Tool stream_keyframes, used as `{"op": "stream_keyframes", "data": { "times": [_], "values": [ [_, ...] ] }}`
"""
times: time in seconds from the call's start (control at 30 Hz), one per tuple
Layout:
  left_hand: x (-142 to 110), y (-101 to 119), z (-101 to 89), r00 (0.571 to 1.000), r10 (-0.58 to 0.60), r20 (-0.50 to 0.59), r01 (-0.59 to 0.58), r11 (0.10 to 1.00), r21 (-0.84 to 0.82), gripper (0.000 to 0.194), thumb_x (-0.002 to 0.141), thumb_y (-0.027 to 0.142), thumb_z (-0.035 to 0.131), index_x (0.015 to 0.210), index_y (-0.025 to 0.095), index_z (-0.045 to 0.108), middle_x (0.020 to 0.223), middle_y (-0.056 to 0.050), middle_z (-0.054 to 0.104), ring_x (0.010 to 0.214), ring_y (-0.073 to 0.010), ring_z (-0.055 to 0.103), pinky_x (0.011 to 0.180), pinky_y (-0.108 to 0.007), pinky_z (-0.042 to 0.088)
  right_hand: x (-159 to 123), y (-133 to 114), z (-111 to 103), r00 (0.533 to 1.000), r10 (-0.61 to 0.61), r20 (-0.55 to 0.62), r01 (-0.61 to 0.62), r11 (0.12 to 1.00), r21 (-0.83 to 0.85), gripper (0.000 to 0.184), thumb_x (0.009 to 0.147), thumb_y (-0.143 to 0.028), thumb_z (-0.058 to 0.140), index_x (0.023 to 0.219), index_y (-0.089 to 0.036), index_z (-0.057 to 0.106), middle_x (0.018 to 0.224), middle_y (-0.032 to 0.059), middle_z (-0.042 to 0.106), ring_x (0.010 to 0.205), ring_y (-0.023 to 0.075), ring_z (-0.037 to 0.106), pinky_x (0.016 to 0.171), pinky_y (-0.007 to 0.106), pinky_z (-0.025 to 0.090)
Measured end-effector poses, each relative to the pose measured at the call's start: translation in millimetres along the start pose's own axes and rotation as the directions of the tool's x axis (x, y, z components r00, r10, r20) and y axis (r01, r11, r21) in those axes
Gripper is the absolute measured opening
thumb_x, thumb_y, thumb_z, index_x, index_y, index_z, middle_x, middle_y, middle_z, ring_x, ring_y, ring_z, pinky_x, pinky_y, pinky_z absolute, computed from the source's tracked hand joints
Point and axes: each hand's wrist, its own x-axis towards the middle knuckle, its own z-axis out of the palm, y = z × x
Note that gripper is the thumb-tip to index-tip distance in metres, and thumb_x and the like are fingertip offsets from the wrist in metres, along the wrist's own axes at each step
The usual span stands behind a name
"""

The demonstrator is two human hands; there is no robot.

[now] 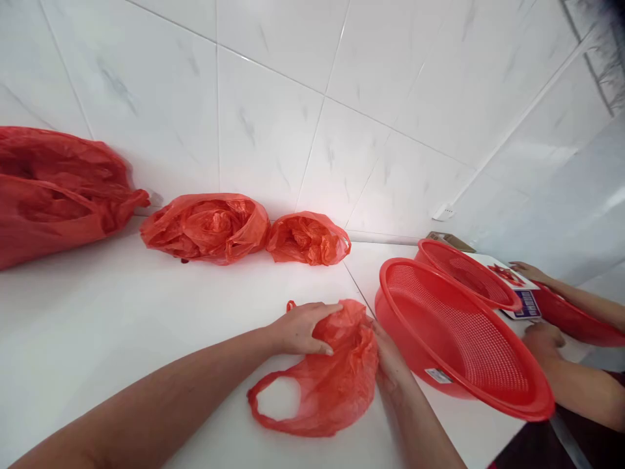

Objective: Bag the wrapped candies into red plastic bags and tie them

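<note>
Plastic bag [336, 391] sits lower centre, looks part-handled, not finished. Left hand [305, 329] grips its upper left; right hand [390, 358] is against its right side, fingers mostly hidden, grip unclear. Three stuffed bags [205, 228], mid-left to centre, look done.

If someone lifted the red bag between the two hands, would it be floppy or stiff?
Probably floppy: the bag is creased and wrinkled. It seems light for its size, being thin, see-through plastic. Its loop handle would likely bend easily.
</note>
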Motion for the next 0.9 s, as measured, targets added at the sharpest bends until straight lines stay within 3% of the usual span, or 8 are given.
{"op": "stream_keyframes", "data": {
  "times": [0.07, 0.17, 0.33, 0.47, 0.57, 0.67, 0.77, 0.9],
  "values": [
    [-3.2, 4.2, 0.4, 0.994, -0.107, -0.021, 0.107, 0.994, 0.024, 0.055, 0.071, 0.026, 0.066, 0.124, 0.028, 0.053, 0.119, -0.001, 0.061, 0.108, -0.0234, 0.055, 0.095, -0.033, 0.040, -10.7, -7.8, -0.7, 0.993, 0.005, -0.120, -0.037, 0.963, -0.267, 0.051, 0.070, -0.038, 0.066, 0.116, -0.018, 0.056, 0.111, 0.0108, 0.064, 0.101, 0.0257, 0.061, 0.081, 0.038, 0.050],
    [0.2, 4.3, -3.5, 0.970, -0.210, -0.124, 0.210, 0.978, -0.011, 0.023, 0.076, 0.020, 0.054, 0.096, 0.026, 0.063, 0.098, 0.003, 0.066, 0.091, -0.0181, 0.059, 0.080, -0.027, 0.043, -46.9, -7.4, -0.1, 0.897, -0.351, -0.270, 0.108, 0.764, -0.636, 0.047, 0.077, -0.041, 0.058, 0.120, -0.023, 0.053, 0.127, 0.0091, 0.055, 0.114, 0.0286, 0.052, 0.093, 0.044, 0.042],
    [2.7, 1.4, -2.9, 0.914, -0.339, -0.222, 0.334, 0.941, -0.059, 0.013, 0.077, 0.031, 0.052, 0.070, 0.021, 0.051, 0.066, 0.004, 0.054, 0.063, -0.0144, 0.050, 0.057, -0.025, 0.035, -102.0, 32.2, 36.1, 0.680, -0.702, 0.209, 0.574, 0.334, -0.747, 0.026, 0.082, -0.031, 0.051, 0.105, -0.022, 0.060, 0.114, 0.0104, 0.061, 0.107, 0.0263, 0.056, 0.090, 0.041, 0.045],
    [1.4, 4.7, -1.7, 0.892, -0.385, -0.235, 0.367, 0.922, -0.120, 0.026, 0.079, 0.043, 0.050, 0.068, 0.020, 0.047, 0.063, 0.004, 0.047, 0.059, -0.0133, 0.044, 0.054, -0.025, 0.033, -94.3, 49.0, 60.5, 0.791, -0.513, 0.333, 0.500, 0.231, -0.835, 0.057, 0.065, -0.034, 0.069, 0.119, -0.023, 0.055, 0.137, 0.0127, 0.044, 0.122, 0.0363, 0.044, 0.091, 0.049, 0.044],
    [2.7, 5.6, -11.8, 0.901, -0.386, -0.198, 0.355, 0.919, -0.174, 0.031, 0.079, 0.049, 0.047, 0.072, 0.019, 0.048, 0.065, 0.004, 0.048, 0.058, -0.0129, 0.045, 0.053, -0.024, 0.035, -77.3, 38.2, 42.8, 0.894, -0.306, 0.327, 0.422, 0.334, -0.843, 0.010, 0.075, -0.024, 0.056, 0.081, -0.023, 0.063, 0.111, 0.0089, 0.062, 0.106, 0.0297, 0.056, 0.087, 0.044, 0.046],
    [3.8, 3.8, -30.0, 0.921, -0.366, -0.132, 0.338, 0.921, -0.191, 0.032, 0.067, 0.047, 0.062, 0.067, 0.019, 0.047, 0.063, 0.006, 0.047, 0.057, -0.0118, 0.045, 0.051, -0.023, 0.033, -67.6, 24.7, 1.4, 0.972, -0.214, 0.100, 0.215, 0.628, -0.748, 0.019, 0.083, -0.032, 0.046, 0.070, -0.021, 0.054, 0.076, 0.0025, 0.063, 0.073, 0.0198, 0.060, 0.070, 0.035, 0.050],
    [2.8, 2.5, -45.3, 0.940, -0.334, -0.064, 0.318, 0.931, -0.178, 0.034, 0.050, 0.035, 0.075, 0.066, 0.020, 0.049, 0.062, 0.007, 0.049, 0.057, -0.0117, 0.044, 0.051, -0.022, 0.031, -66.8, 16.6, -39.1, 0.945, -0.190, -0.265, 0.087, 0.931, -0.355, 0.027, 0.077, -0.048, 0.056, 0.083, -0.021, 0.055, 0.076, 0.0000, 0.064, 0.071, 0.0185, 0.062, 0.070, 0.035, 0.052],
    [0.4, 4.6, -47.8, 0.949, -0.314, -0.042, 0.302, 0.937, -0.178, 0.027, 0.054, 0.028, 0.071, 0.074, 0.021, 0.053, 0.065, 0.007, 0.051, 0.059, -0.0118, 0.044, 0.052, -0.022, 0.029, -76.7, 8.2, -59.7, 0.900, -0.111, -0.422, 0.136, 0.990, 0.030, 0.037, 0.072, -0.047, 0.064, 0.096, -0.021, 0.055, 0.089, 0.0026, 0.066, 0.080, 0.0199, 0.064, 0.073, 0.038, 0.054]
  ]
}}
